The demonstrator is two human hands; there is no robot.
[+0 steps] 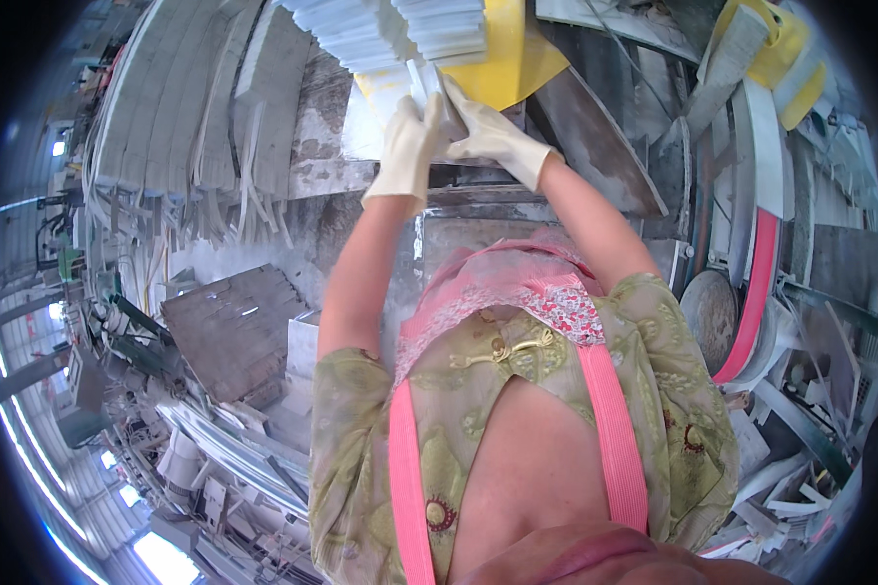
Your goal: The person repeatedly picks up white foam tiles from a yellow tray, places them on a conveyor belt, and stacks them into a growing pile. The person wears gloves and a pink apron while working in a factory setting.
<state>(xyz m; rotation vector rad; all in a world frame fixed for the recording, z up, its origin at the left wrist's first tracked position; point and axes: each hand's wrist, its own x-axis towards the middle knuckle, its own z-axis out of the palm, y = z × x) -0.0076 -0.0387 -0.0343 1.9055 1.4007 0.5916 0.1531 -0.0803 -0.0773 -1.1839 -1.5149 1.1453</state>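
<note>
Both my hands wear cream-coloured rubber gloves and reach forward, close together, at the near end of the stacks. My left hand (410, 136) is closed round a few short white strips (421, 80), which stick out past its fingers. From the other side my right hand (493, 135) grips the same strips, its thumb and fingers apart around them. Just beyond are two piles of thin white strips (361, 34), laid side by side. Beneath my hands and the strips lie a white sheet (361, 136) and a yellow sheet (517, 63). My fingertips are partly hidden.
Long grey-white slabs (166, 97) stand stacked at the left. A brown board (234, 331) leans below them. To the right are a dark plank (595, 136), a pink-red band (754, 292), a round disc (709, 310) and another yellow sheet (805, 93). Broken offcuts (780, 502) litter the lower right.
</note>
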